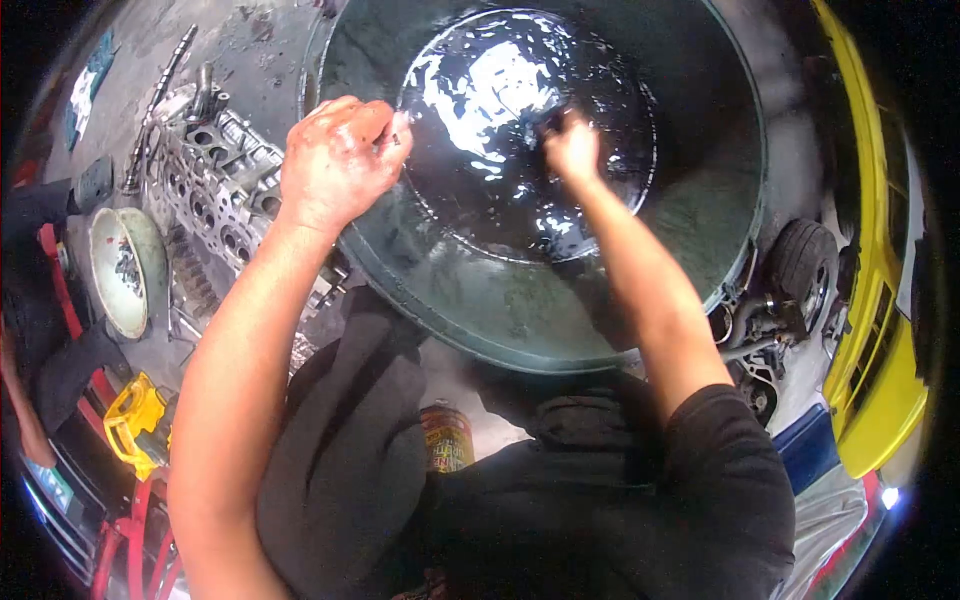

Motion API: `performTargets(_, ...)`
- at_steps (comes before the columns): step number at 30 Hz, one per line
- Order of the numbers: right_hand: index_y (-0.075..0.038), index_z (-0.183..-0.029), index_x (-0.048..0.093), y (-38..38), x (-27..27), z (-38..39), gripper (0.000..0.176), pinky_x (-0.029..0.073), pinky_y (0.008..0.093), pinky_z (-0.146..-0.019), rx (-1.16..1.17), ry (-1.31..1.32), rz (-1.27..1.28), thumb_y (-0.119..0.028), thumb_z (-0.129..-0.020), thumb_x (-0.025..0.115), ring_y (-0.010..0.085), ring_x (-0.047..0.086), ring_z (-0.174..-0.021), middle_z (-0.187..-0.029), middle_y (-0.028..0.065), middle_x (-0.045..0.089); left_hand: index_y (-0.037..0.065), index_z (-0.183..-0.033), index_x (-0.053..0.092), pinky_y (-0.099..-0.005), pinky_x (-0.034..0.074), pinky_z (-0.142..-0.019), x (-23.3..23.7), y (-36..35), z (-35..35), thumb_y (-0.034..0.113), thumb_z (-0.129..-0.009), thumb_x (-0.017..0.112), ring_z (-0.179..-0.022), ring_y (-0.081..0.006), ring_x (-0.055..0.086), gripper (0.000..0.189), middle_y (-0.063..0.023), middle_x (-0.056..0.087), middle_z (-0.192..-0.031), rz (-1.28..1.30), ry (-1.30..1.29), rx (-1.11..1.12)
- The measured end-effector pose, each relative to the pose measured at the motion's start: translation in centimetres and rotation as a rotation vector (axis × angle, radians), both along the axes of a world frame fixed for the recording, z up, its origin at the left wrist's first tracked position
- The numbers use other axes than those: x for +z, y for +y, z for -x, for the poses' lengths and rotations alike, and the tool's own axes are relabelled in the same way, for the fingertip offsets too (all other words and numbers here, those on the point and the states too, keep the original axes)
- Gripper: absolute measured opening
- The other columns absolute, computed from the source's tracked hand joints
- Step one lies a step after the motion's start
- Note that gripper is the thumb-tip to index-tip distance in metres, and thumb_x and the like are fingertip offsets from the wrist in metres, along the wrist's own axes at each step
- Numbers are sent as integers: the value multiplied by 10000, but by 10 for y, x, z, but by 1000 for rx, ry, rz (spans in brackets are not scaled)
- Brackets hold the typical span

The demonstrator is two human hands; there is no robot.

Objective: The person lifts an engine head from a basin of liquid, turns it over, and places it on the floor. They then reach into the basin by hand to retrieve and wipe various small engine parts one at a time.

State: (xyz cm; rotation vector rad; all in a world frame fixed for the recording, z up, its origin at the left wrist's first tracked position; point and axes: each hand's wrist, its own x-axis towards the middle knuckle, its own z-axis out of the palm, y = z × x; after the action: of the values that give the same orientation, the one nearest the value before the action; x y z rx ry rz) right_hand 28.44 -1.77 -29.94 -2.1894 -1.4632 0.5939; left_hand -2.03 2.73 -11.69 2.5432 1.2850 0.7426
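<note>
Tub: a wide, round, dark green tub (pixel 520 310) stands in front of the person; all positions are taken from it.
Right hand: the right hand (pixel 572 150) is inside the tub, at the pool; motion blur, so whether its fingers are narrow, wide or holding anything cannot be told.
Left hand: the left hand (pixel 345 155) is over the tub's left rim, fingers curled in against the thumb; cannot confirm anything within the grip.
Handling: in my judgement, strokes are best kept low and short over the middle of the tub, so that splashes fall back inside; wet skin calls for a firm hold on anything slick.
Liquid: the dark liquid (pixel 500 215) lies in the bottom of the tub, nearly black, rippled, with a strong white glare; depth and contents not visible.
Tub wall: dull, streaked, sloping down to the pool.
Left of tub: a metal engine part (pixel 215 185) with round openings; beyond it, a pale bowl (pixel 108 265) containing small pieces.
Right of tub: a tyre (pixel 805 262), then a yellow panel (pixel 880 390).
</note>
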Motion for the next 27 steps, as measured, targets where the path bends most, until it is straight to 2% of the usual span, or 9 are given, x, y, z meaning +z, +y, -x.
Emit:
performTargets(2,3,-1033,640,-29,-10,18,361,521,444,-835,136,-20,-110,-188,-757,774,396,653,-961,-1002,234,672,56,-684,596,-412,487,-597,1,-1,-1,139,-812,675,-637,-316,588,173,-125,575,-652,5,2,1)
performTargets(6,0,-1074,661,-37,-36,13,371,506,430,-906,282,-54,-120,-127,-735,745,367,638,-1028,-1073,222,662,51,-683,595,-409,485,-595,3,1,-1,127,-812,677,-633,-316,586,171,-125,569,-645,15,-7,-9)
performTargets(9,0,-1039,693,16,-31,-14,335,519,400,-882,46,-169,97,-132,-733,732,357,665,-990,-1041,233,678,45,-681,592,-405,484,-597,-1,0,1,115,-810,678,-634,-315,586,170,-125,570,-646,-13,-10,-25)
performTargets(11,-6,-949,686,36,-30,-31,264,536,428,-816,9,-193,-191,-198,-769,698,375,665,-912,-980,210,687,41,-682,592,-405,485,-600,0,0,1,112,-809,678,-635,-316,586,169,-127,572,-646,-3,9,-27)
performTargets(14,-10,-1067,681,28,-9,-24,295,509,438,-914,54,-145,-68,-145,-808,636,396,643,-998,-1049,253,667,44,-673,585,-408,484,-603,1,2,1,115,-808,679,-628,-318,581,180,-126,573,-643,-10,-3,-29)
performTargets(16,-32,-1321,532,-9,-24,-10,517,411,494,-1069,293,-407,-23,-107,-812,569,472,454,-1264,-1344,377,435,45,-665,580,-409,484,-607,1,1,0,118,-808,679,-623,-319,578,189,-125,572,-641,-12,-15,-4)
performTargets(21,-106,-1362,523,-65,-5,7,669,401,492,-1052,526,-359,41,60,-714,537,434,432,-1222,-1310,220,465,35,-657,568,-390,459,-578,4,0,-4,101,-800,683,-603,-310,560,196,-124,551,-628,23,-35,-24)
performTargets(25,-254,-1415,465,-22,-1,-19,673,388,468,-1105,568,-336,208,-147,-788,684,463,393,-1329,-1433,176,445,31,-659,566,-390,454,-579,4,0,-4,94,-802,684,-599,-311,553,195,-122,543,-626,23,-31,-17)
performTargets(27,-199,-1348,531,-4,-6,-6,585,415,455,-1079,507,-465,77,-129,-789,687,419,450,-1286,-1411,139,470,30,-667,571,-392,452,-577,4,0,-4,91,-799,688,-598,-314,552,187,-122,542,-627,36,-36,-20)
